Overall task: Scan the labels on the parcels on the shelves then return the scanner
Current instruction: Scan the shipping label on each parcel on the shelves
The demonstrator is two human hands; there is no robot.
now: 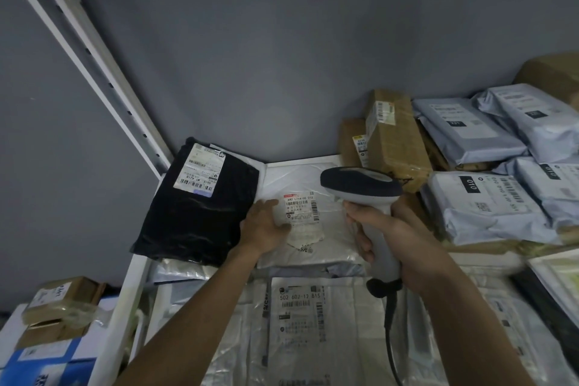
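My right hand (394, 229) grips the handle of a grey-and-black barcode scanner (360, 186), its head held over a white plastic parcel (326, 219) on the shelf. The parcel's label (302, 210) faces up just left of the scanner head. My left hand (263, 226) lies on the parcel's left side, fingers touching the label's edge. A black parcel (200, 207) with its own white label (200, 169) sits to the left. Below, on a lower shelf, lies another white parcel (300, 316) marked 502 602-12 815.
Brown cardboard boxes (394, 138) stand at the back right, and several grey mailer bags (488, 197) are piled to the right. A white shelf upright (103, 72) slants along the left. Small boxes (59, 304) sit at the lower left. The scanner's cable (391, 338) hangs down.
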